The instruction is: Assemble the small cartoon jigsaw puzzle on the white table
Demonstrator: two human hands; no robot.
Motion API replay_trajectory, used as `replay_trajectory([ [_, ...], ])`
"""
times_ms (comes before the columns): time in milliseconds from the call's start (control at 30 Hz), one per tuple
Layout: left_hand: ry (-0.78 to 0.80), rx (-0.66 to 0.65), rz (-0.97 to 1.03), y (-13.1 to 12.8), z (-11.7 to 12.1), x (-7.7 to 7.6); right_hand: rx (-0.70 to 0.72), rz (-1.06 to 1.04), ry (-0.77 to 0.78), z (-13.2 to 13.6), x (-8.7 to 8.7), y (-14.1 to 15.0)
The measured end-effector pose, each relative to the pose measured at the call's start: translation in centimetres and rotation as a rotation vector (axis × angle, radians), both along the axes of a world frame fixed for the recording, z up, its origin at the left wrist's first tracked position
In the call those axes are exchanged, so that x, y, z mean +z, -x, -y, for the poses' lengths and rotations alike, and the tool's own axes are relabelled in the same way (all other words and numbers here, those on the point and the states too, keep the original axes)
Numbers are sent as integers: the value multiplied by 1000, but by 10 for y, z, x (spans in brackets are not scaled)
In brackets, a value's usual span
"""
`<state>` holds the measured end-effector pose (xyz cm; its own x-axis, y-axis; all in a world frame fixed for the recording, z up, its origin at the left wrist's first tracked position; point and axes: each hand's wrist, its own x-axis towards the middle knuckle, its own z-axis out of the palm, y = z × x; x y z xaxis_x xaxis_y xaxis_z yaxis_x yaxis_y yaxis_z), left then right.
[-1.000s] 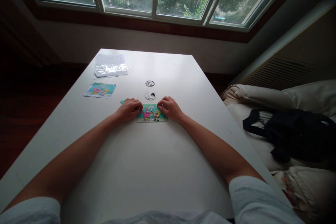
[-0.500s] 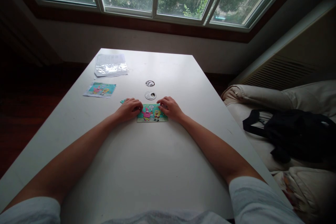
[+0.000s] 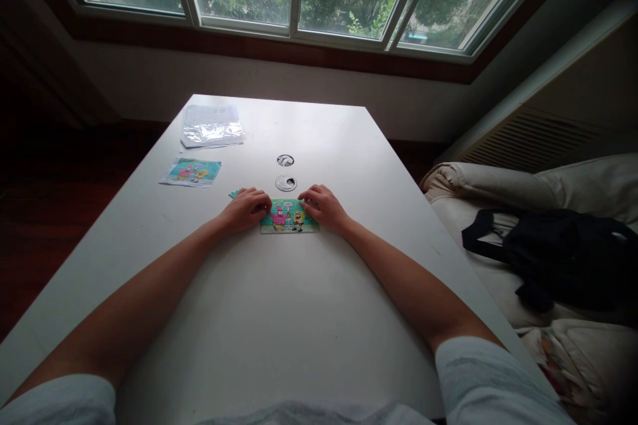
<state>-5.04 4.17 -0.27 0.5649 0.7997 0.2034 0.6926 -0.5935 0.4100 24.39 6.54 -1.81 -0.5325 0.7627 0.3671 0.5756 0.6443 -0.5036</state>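
A small cartoon jigsaw puzzle lies flat on the white table. My left hand rests on its left end with the fingers curled down onto the pieces. My right hand presses on its right end, fingers bent and fingertips on the picture. A loose teal puzzle piece peeks out just left of my left hand. What the fingertips pinch, if anything, is hidden.
A printed reference picture and a clear plastic bag lie at the far left of the table. Two round cable holes sit beyond the puzzle. A sofa with a black bag stands to the right.
The view has shifted down very slightly. Both hands stay on the puzzle with almost no movement.
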Motion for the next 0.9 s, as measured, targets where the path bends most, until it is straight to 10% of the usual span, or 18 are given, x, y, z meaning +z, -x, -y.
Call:
replay_trajectory([
  [400, -47, 55, 50, -1, 3, 3, 2, 9, 5, 0, 0, 0],
  [900, -123, 668, 153, 38, -20, -6, 12, 13, -3, 1, 2, 0],
])
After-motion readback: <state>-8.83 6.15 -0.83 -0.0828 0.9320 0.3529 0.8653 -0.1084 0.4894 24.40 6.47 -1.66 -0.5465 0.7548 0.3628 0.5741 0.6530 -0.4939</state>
